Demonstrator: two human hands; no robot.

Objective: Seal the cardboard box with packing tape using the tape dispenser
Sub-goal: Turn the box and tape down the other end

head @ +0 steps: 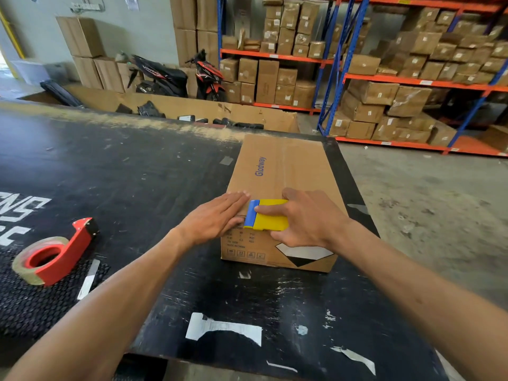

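The black worktable (154, 171) fills most of the view, scuffed and dotted with old label scraps, with warehouse racking (343, 78) full of cartons behind it. On the table's right side lies the cardboard box (286, 166), printed "Glodway", its long axis running straight away from the person and its flaps closed along a centre seam. A glossy strip seems to run down that seam, so tape is probably already on, though the sheen is too faint to be sure. Both hands work at the near end of the box's top. The right hand (308, 215) is closed around a yellow-and-blue squeegee (268, 215), fingers curled over its yellow body and the blue edge pointing left across the seam. The left hand (217, 215) lies flat and open on the lid just beside that blue edge, holding nothing and steadying the box. The red tape dispenser (55, 254), loaded with 1 roll of tan tape, rests untouched on the table well to the left, far nearer the left hand than the right. Judging by this, the step in hand is pressing the seam down. Any further taping would need a reach leftward for the dispenser, and the stroke would then follow the box's long axis, away from the body.
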